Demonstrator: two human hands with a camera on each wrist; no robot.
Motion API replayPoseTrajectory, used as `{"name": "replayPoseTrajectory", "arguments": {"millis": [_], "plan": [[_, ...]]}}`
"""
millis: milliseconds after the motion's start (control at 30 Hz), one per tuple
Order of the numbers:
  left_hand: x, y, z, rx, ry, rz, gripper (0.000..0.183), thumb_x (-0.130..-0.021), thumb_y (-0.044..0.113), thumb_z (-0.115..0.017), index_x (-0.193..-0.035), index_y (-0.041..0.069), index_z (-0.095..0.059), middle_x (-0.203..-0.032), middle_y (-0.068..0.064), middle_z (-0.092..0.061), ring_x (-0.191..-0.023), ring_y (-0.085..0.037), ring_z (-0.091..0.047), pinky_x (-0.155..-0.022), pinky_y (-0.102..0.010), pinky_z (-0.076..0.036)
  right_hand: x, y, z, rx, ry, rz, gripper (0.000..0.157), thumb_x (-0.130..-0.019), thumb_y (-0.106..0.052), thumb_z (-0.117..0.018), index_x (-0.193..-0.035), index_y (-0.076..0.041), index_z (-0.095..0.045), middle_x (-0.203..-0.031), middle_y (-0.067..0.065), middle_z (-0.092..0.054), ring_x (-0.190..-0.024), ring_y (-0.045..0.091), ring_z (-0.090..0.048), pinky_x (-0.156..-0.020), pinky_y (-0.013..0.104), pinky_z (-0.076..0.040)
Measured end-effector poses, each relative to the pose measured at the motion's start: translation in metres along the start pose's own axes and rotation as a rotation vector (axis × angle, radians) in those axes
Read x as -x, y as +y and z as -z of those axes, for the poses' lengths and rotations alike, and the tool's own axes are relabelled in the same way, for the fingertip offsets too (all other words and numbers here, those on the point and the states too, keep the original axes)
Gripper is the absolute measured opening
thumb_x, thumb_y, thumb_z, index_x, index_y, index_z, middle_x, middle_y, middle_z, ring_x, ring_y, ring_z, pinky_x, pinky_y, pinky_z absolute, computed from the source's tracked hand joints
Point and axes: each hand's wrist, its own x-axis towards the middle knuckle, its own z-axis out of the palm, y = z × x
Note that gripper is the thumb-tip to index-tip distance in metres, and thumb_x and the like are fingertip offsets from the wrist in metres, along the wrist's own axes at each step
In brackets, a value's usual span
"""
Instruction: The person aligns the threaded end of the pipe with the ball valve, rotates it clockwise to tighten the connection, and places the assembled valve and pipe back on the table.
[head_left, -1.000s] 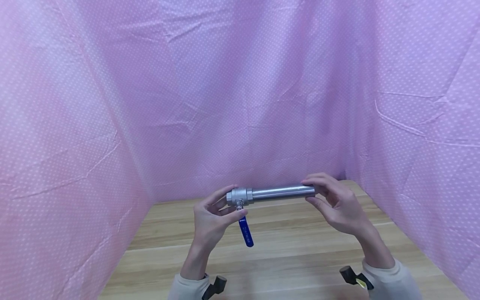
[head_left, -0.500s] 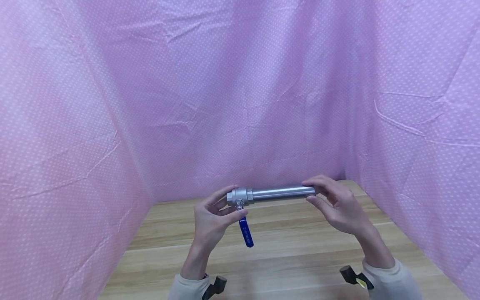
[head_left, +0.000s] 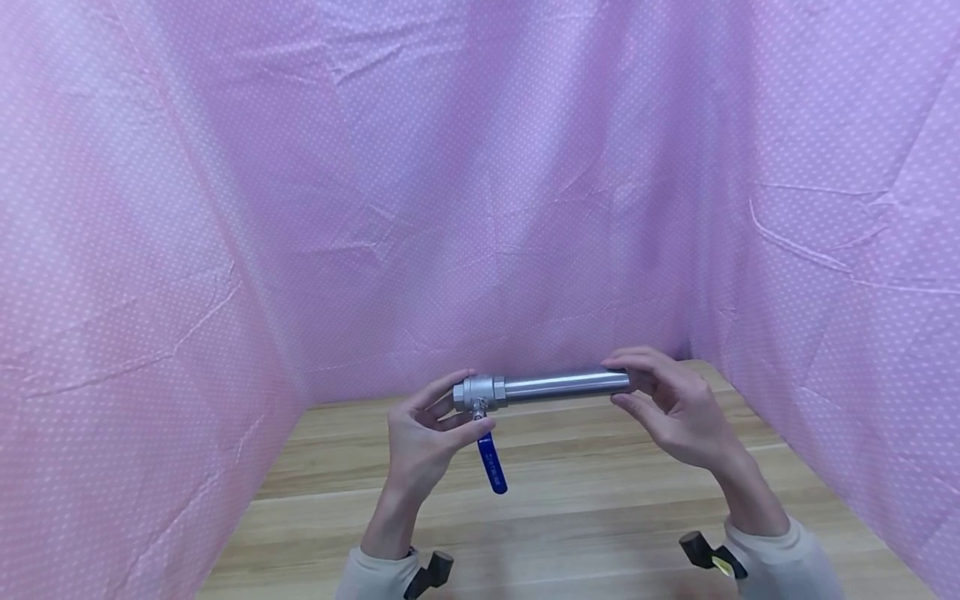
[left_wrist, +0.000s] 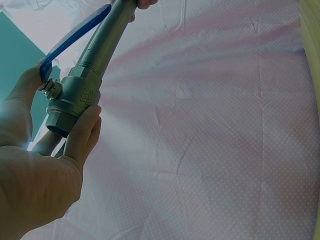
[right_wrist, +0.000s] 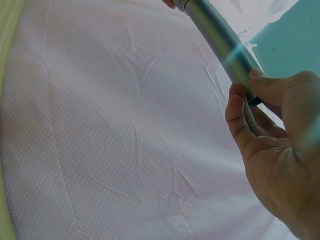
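A steel ball valve [head_left: 477, 392] is joined to a straight metal pipe [head_left: 566, 385], and both are held level above the table. My left hand [head_left: 422, 446] grips the valve body, fingers behind it and thumb by the base of its blue lever handle [head_left: 492, 467], which points down toward me. At the other end, my right hand [head_left: 678, 412] pinches the pipe between thumb and fingers. The left wrist view shows the valve's open end [left_wrist: 59, 125] between the fingers. In the right wrist view the pipe's free end [right_wrist: 254, 101] sits at the fingertips.
Below the hands lies a wood-grain table [head_left: 555, 517]. Pink dotted cloth [head_left: 480, 208] hangs behind it and along both sides. A black wrist mount [head_left: 429, 575] is strapped at the left cuff, another wrist mount [head_left: 708, 554] at the right.
The right fingers shift very slightly at the pipe's end. The valve, the pipe and the left hand stay in almost the same place.
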Motion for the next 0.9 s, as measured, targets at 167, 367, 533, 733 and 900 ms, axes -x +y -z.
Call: {"name": "replayPoseTrajectory", "arguments": {"millis": [167, 367, 533, 733, 900], "plan": [[0.0006, 0.0007, -0.0002, -0.003, 0.005, 0.006, 0.070, -0.076, -0.017, -0.093, -0.142, -0.006, -0.072, -0.129, -0.006, -0.083, -0.112, -0.017, -0.084, -0.099, -0.039, -0.073, -0.0005, -0.0012, -0.0005, -0.001, -0.012, 0.000, 0.037, -0.101, 0.010, -0.077, -0.132, 0.025, -0.062, -0.137, 0.015, -0.071, -0.114, 0.013, -0.075, -0.092, 0.018, -0.068], [0.0008, 0.0011, -0.0006, -0.004, 0.003, 0.008, 0.070, -0.077, -0.017, -0.093, -0.143, -0.004, -0.073, -0.131, -0.007, -0.083, -0.113, -0.017, -0.084, -0.100, -0.039, -0.073, -0.0007, -0.0011, -0.0007, 0.031, -0.009, 0.006, 0.037, -0.105, -0.002, -0.077, -0.130, 0.023, -0.065, -0.130, 0.020, -0.071, -0.110, 0.011, -0.074, -0.091, 0.017, -0.068], [0.0007, 0.0009, -0.0007, 0.004, 0.009, 0.025, 0.071, -0.076, -0.017, -0.093, -0.143, -0.003, -0.073, -0.130, -0.005, -0.083, -0.112, -0.016, -0.084, -0.100, -0.039, -0.073, 0.0008, 0.0001, 0.0001, 0.060, -0.010, 0.005, 0.036, -0.103, 0.003, -0.078, -0.130, 0.021, -0.066, -0.126, 0.019, -0.072, -0.103, 0.010, -0.072, -0.083, 0.016, -0.066], [0.0006, 0.0003, -0.0006, 0.014, 0.018, 0.035, 0.071, -0.075, -0.018, -0.093, -0.142, -0.003, -0.074, -0.131, -0.005, -0.083, -0.115, -0.018, -0.084, -0.101, -0.039, -0.072, 0.0019, 0.0020, 0.0010, 0.102, -0.003, 0.009, 0.036, -0.094, 0.017, -0.078, -0.129, 0.020, -0.067, -0.112, 0.013, -0.073, -0.089, 0.009, -0.066, -0.065, 0.018, -0.057], [0.0000, 0.0008, -0.0005, 0.009, 0.016, 0.030, 0.071, -0.075, -0.018, -0.093, -0.142, -0.002, -0.074, -0.133, -0.010, -0.082, -0.115, -0.018, -0.084, -0.101, -0.040, -0.072, 0.0028, 0.0031, 0.0018, 0.160, 0.009, 0.005, 0.037, -0.092, 0.018, -0.079, -0.128, 0.019, -0.069, -0.092, 0.006, -0.062, -0.073, 0.007, -0.052, -0.051, 0.020, -0.043]]}}
